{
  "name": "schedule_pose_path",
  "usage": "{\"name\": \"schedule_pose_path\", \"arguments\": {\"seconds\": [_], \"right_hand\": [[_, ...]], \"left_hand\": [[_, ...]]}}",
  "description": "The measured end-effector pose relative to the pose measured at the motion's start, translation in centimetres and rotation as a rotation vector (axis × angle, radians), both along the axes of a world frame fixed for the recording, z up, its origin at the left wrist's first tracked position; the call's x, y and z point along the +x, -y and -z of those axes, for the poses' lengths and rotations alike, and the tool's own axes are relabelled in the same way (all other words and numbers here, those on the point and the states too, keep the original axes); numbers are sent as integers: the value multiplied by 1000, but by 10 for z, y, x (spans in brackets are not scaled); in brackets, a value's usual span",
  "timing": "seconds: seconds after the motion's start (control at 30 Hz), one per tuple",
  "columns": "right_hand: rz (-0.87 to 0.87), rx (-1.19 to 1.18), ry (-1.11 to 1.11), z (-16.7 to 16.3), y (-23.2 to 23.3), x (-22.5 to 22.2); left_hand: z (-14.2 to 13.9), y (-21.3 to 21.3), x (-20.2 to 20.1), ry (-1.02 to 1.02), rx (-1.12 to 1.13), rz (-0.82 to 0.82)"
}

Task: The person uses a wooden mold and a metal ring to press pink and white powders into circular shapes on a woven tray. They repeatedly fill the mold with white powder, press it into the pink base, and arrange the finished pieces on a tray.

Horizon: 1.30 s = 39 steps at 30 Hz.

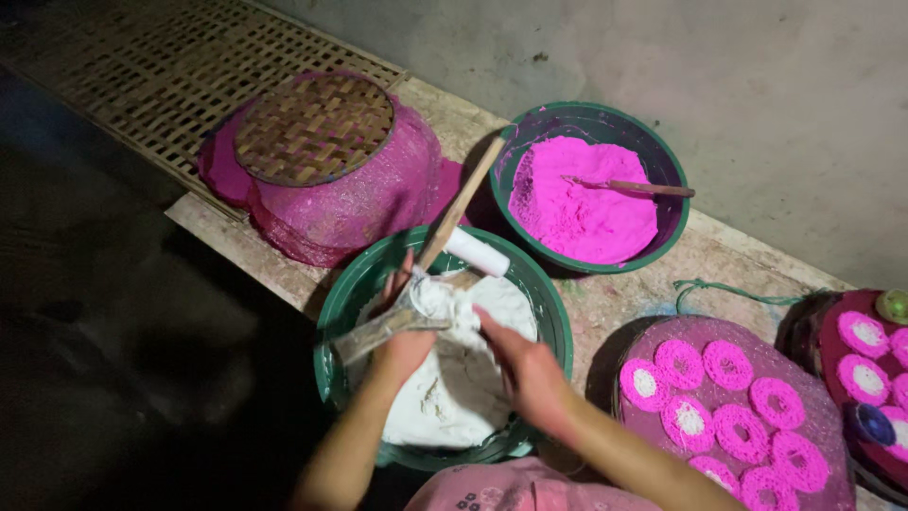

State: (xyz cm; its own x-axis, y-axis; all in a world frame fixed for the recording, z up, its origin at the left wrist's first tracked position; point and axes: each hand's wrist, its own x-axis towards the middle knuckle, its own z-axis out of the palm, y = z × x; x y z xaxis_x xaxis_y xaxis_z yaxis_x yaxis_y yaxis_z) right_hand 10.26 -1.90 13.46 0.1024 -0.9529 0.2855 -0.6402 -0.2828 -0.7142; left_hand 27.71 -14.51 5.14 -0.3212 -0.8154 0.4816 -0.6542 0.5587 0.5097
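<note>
A green basin point(339, 305) full of white dough sits right in front of me. My left hand point(402, 336) grips a metal can-like press point(378, 326) over the dough. My right hand point(530, 374) holds a lump of white dough point(463, 303) and pushes it at the mouth of the can. A wooden stick point(461, 206) and a white cylinder point(476, 252) lean on the basin's far rim.
A second green basin point(605, 118) holds pink dough with a wooden stick point(643, 187) in it. A pink-stained woven basket point(326, 166) lies upside down at the left. Round trays point(823, 416) at the right carry several pink-and-white rings. A bamboo mat point(161, 76) lies behind.
</note>
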Motion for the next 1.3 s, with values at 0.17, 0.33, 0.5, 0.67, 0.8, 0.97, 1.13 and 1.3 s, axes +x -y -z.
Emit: {"name": "schedule_pose_path", "arguments": {"seconds": [0.17,0.33,0.5,0.67,0.8,0.97,1.13,1.3], "right_hand": [[18,241,184,26,-18,-34],[205,490,283,21,11,-48],[36,42,89,27,10,-24],[-85,407,-89,-47,11,-62],[-298,549,-336,-104,45,-73],[-257,325,-1150,-73,41,-9],[-481,-312,-1295,-62,-2,-11],[-138,-86,-1014,-122,-3,-48]], "left_hand": [[-3,20,13,-206,4,133],[-9,20,1,35,-78,24],[-12,23,-7,-98,-158,-3],[-38,16,21,138,150,-84],[-51,-6,19,137,130,175],[2,-14,-18,-197,22,384],[70,-17,8,-99,445,553],[60,-1,35,-327,620,388]]}}
